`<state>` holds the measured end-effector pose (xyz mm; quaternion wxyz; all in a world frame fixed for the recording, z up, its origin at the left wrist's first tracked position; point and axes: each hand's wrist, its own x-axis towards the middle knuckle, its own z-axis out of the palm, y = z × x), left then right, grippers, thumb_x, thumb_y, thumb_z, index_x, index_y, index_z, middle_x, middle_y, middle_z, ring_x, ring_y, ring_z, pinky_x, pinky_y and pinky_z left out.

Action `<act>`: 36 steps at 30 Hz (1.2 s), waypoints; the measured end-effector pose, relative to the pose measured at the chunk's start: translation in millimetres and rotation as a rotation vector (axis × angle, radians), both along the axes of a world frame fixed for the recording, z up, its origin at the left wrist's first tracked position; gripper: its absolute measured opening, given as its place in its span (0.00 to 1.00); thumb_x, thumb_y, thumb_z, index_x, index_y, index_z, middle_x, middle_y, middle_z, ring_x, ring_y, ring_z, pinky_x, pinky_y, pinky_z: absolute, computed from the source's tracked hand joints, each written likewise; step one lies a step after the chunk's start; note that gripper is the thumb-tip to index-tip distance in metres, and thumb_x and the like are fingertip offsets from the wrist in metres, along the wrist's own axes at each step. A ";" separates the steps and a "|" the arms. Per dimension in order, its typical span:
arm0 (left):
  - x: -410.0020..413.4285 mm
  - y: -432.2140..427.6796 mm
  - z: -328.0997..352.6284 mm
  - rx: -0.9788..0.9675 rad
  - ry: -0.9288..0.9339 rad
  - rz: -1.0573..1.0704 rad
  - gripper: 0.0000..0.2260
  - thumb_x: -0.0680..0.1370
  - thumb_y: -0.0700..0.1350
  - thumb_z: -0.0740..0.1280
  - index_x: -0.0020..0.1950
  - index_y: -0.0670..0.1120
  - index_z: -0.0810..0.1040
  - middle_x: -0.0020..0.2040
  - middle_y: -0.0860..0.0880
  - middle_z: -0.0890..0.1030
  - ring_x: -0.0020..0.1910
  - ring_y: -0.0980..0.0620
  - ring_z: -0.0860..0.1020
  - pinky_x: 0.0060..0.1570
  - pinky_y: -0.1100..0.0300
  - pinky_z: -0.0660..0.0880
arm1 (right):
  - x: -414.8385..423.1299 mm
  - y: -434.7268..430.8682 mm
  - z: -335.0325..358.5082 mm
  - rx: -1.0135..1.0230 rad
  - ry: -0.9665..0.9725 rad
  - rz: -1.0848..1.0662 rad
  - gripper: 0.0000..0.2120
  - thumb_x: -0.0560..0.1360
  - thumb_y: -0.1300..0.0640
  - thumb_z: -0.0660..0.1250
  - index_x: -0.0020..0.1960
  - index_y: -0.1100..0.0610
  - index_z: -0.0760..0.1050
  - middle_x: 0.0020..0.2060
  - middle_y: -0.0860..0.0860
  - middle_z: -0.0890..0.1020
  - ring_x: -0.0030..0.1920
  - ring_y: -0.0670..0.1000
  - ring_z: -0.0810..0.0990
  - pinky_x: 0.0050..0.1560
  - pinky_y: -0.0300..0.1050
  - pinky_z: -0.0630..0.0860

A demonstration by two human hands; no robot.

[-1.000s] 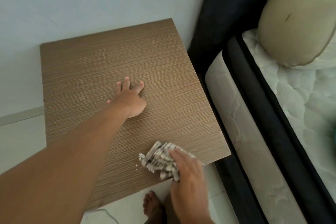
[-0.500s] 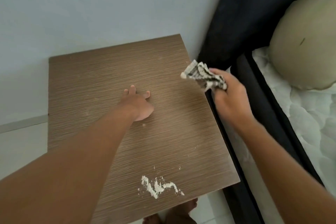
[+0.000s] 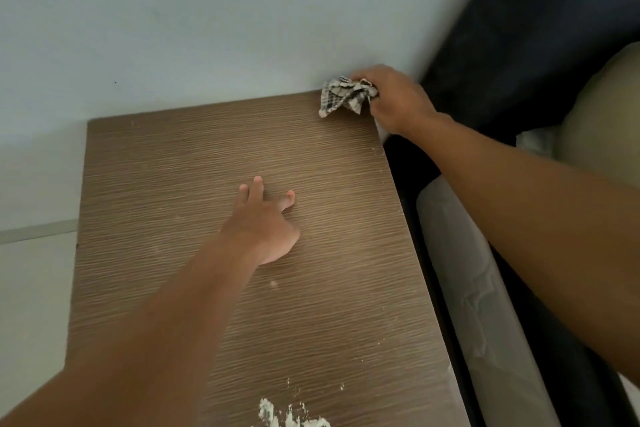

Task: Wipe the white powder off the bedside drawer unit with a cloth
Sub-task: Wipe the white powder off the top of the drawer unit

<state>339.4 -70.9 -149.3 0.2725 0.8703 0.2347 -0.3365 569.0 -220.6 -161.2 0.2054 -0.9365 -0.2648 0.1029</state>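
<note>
Crumpled checked cloth (image 3: 341, 96) in R hand (image 3: 394, 99)

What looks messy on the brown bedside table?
A clump of white powder lies spilled at the near edge of the drawer unit, with small specks scattered around it. The cloth, bunched in the right hand, is at the far right corner, away from it.

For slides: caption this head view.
Right hand grips cloth at drawer unit far corner; left hand flat; powder at front.
</note>
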 end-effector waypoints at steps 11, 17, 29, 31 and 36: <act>-2.8 -0.1 -3.4 -0.007 -0.023 0.021 0.30 0.79 0.44 0.58 0.78 0.61 0.53 0.79 0.53 0.36 0.77 0.50 0.35 0.74 0.39 0.49 | -48.1 -49.0 -30.3 0.042 0.016 0.127 0.24 0.71 0.70 0.62 0.62 0.52 0.76 0.61 0.51 0.77 0.62 0.53 0.72 0.63 0.49 0.68; -4.7 -0.6 -3.3 -0.025 -0.037 0.048 0.30 0.78 0.41 0.57 0.78 0.61 0.54 0.79 0.54 0.36 0.77 0.52 0.34 0.75 0.39 0.46 | -111.9 -90.0 -33.1 0.116 0.084 0.131 0.25 0.69 0.72 0.64 0.60 0.51 0.77 0.58 0.49 0.79 0.58 0.48 0.73 0.60 0.47 0.71; -7.2 -3.6 -0.4 0.014 -0.034 0.016 0.31 0.78 0.42 0.57 0.78 0.60 0.54 0.80 0.52 0.38 0.78 0.50 0.36 0.76 0.44 0.43 | -276.1 -175.8 -16.7 0.063 0.210 0.038 0.23 0.69 0.68 0.70 0.60 0.48 0.77 0.57 0.45 0.77 0.57 0.40 0.72 0.55 0.28 0.66; -10.9 -5.3 0.7 0.024 -0.032 0.004 0.31 0.78 0.41 0.57 0.78 0.60 0.54 0.80 0.52 0.38 0.78 0.50 0.37 0.76 0.44 0.44 | -303.9 -191.1 -9.6 0.024 0.235 0.029 0.22 0.69 0.65 0.72 0.59 0.47 0.77 0.57 0.45 0.76 0.55 0.39 0.73 0.52 0.26 0.67; -23.9 -12.8 3.0 0.043 -0.022 -0.023 0.31 0.78 0.42 0.57 0.79 0.59 0.53 0.80 0.51 0.38 0.78 0.50 0.38 0.76 0.45 0.44 | -340.1 -209.4 19.9 -0.073 0.347 0.135 0.17 0.71 0.58 0.65 0.55 0.41 0.74 0.52 0.37 0.76 0.53 0.37 0.74 0.49 0.38 0.77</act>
